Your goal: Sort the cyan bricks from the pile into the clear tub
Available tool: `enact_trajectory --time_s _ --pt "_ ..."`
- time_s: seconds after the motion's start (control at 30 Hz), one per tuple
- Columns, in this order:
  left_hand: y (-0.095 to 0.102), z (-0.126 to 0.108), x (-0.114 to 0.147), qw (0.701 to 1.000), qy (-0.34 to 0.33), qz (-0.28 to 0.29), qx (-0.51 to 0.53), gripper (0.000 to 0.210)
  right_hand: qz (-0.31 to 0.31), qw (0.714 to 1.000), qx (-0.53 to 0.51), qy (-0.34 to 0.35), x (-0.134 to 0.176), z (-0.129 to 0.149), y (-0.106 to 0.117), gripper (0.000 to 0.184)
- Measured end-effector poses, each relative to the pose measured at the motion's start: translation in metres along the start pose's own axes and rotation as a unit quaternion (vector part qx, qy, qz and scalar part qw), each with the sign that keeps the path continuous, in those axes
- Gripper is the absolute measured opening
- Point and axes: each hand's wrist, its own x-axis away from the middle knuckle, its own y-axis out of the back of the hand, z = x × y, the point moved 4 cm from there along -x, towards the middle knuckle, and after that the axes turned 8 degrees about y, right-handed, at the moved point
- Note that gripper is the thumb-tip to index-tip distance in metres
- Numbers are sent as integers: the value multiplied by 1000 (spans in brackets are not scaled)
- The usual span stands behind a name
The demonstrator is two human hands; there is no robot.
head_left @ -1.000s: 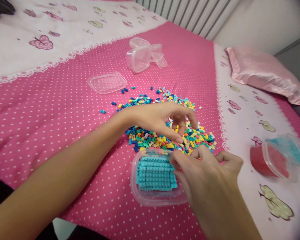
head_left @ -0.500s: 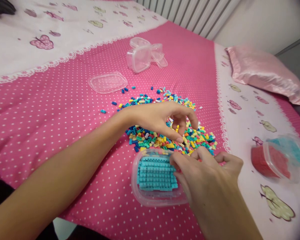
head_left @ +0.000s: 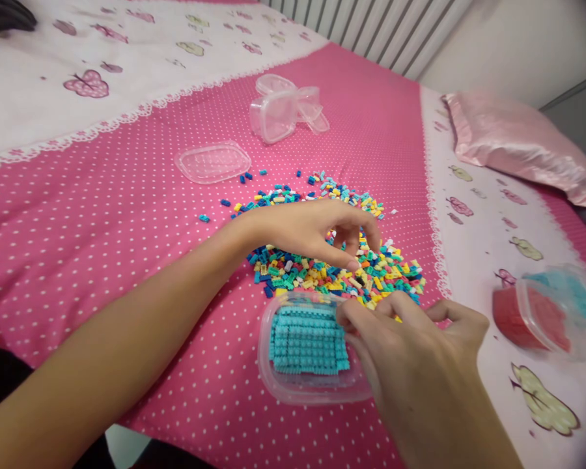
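Note:
My left hand reaches over a heap of small multicoloured building bricks. Its thumb and fingers are curved but apart, with a gap between them, and the fingertips are close to the bricks. Nearer to me sits a clear plastic container with turquoise bricks packed in rows inside. My right hand is at the container's right side, thumb and forefinger pinched together over the right end of the rows. Whatever is between those fingertips is hidden.
A clear lid lies flat on the pink dotted bedspread. Behind it are clear plastic containers. At right stand a tub of red bricks and one of blue bricks. A pink pillow rests farther back.
My right hand has shifted slightly to the right, still pinched at the container. The fingers of my left hand have drawn in a little above the heap.

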Motion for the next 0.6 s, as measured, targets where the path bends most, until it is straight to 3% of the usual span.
enact_trajectory --time_s 0.4,0.5,0.6 --pt "-2 -1 2 998 18 9 -62 35 2 999 -38 -18 0 -1 3 16" --pt "0 3 2 993 36 -18 -115 28 -30 998 -57 -8 0 -10 13 11" --pt "4 12 2 969 54 -69 -232 21 -63 986 -127 -88 -1 -38 15 8"
